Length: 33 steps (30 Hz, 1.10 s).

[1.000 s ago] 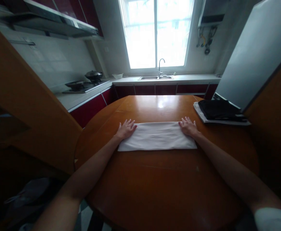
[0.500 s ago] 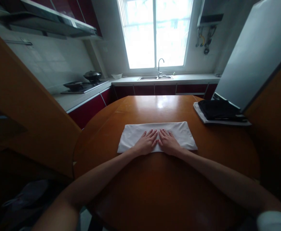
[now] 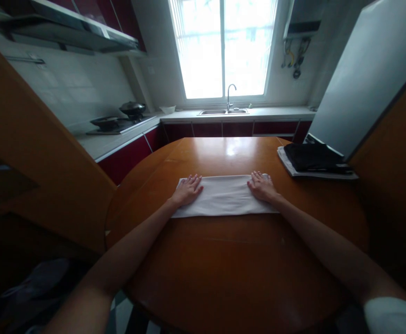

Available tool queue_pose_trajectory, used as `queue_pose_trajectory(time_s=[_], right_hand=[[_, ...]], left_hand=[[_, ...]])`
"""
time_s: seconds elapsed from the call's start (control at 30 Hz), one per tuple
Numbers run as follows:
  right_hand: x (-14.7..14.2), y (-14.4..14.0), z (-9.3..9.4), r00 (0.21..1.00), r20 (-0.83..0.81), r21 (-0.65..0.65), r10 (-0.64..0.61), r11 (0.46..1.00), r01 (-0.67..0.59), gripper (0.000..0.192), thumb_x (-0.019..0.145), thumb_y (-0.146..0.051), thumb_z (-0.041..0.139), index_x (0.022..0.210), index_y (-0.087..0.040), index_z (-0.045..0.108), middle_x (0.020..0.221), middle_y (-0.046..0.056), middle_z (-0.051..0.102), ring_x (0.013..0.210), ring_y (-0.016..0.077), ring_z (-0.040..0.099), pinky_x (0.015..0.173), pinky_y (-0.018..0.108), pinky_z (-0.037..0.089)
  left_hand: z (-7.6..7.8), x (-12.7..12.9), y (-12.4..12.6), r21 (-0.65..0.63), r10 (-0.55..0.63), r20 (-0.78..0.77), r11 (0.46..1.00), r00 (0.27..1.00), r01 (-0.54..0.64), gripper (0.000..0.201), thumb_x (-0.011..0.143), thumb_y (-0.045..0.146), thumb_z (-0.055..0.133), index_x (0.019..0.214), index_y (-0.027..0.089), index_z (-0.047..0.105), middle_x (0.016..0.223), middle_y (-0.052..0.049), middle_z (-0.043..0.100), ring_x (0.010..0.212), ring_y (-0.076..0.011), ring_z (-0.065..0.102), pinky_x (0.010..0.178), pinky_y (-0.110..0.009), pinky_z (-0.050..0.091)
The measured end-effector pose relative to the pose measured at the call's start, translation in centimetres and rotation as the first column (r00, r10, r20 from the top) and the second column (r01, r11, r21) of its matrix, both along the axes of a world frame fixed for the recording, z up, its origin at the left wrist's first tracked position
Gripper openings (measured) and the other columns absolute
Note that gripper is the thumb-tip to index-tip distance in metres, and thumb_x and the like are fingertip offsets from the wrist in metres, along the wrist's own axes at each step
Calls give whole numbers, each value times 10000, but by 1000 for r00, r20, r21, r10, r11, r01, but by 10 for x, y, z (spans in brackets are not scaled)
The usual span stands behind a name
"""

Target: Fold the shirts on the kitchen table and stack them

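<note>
White cloth is lying folded into a long strip mid-table, pressed flat at either end by left hand and right hand, both open-palmed; smoothing looks underway, further folding apparently left.

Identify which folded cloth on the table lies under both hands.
The white cloth mid-table, pressed flat at each end; the black cloth lies untouched at the far right.

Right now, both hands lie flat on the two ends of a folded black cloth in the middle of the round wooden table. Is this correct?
Not quite: the cloth under the hands is white, as the head view shows. The left hand and right hand do lie flat on its two ends, on the round wooden table. The black cloth lies folded further right.
</note>
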State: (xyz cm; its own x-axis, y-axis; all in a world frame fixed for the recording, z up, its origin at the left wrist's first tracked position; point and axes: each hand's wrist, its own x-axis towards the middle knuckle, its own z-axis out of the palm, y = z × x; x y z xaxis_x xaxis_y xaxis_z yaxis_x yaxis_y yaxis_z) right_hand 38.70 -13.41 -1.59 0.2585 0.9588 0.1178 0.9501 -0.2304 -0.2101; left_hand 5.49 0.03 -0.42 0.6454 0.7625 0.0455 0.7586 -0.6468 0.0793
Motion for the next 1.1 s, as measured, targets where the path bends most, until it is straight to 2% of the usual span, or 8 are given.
queue_pose_trajectory(time_s=[0.27,0.4,0.53,0.7,0.8,0.87,0.97,1.1], right_hand=[[37,7,-14,989,-77,33,-126,991,128,631,1030,-448,256,1536,-90,371,1637,160,266,1523,295,210,1204,617,123],[31,5,-5,986,-37,253,-162,953,166,584,1018,-390,311,1467,-46,456,1590,224,347,1497,334,262,1187,637,136],[-4,-4,14,999,36,521,-21,854,-1,442,991,-305,389,1318,-96,601,1486,202,501,1433,315,375,1182,555,226],[-61,-21,25,948,-23,640,316,733,-229,293,944,-222,471,1118,-174,703,1303,149,636,1246,279,549,1089,458,410],[-85,-27,23,826,-219,658,520,704,-268,256,923,-220,496,1033,-193,726,1157,122,692,1056,243,637,949,412,515],[-96,-29,20,680,-425,612,597,743,-270,235,905,-247,524,990,-194,737,1039,98,725,899,213,672,802,368,557],[-104,-30,16,405,-713,494,572,820,-288,234,865,-332,604,958,-175,751,897,72,750,757,184,683,662,315,555],[-110,-32,18,128,-858,438,497,839,-323,336,799,-446,731,963,-156,769,882,76,759,773,183,692,669,309,571]], left_hand=[[-4,-34,39,-39,224,143,974,964,-221,587,1019,442,277,1510,157,430,1596,-133,381,1475,-318,330,1184,-524,261],[-3,-44,49,-6,246,189,968,951,-250,516,972,419,391,1338,114,591,1463,-176,521,1359,-306,475,1138,-415,349],[-1,-46,52,9,250,243,966,937,-260,382,900,433,521,1134,169,668,1250,-147,621,1188,-302,571,1035,-401,431],[5,-41,49,-3,246,329,966,912,-259,217,807,335,619,960,180,616,995,-105,648,961,-260,614,860,-358,483],[11,-39,45,-42,227,386,973,894,-229,222,799,315,618,983,196,585,874,-41,651,800,-203,620,727,-295,475],[17,-38,41,-59,233,420,971,877,-230,263,791,343,629,1003,193,583,847,-25,649,751,-186,614,684,-279,464],[28,-34,31,-101,220,507,975,834,-196,314,759,405,663,971,179,617,820,-20,641,725,-178,599,664,-272,455],[45,-20,5,-160,141,639,986,756,-49,334,739,464,688,906,176,656,692,23,566,620,-147,526,570,-247,402]])
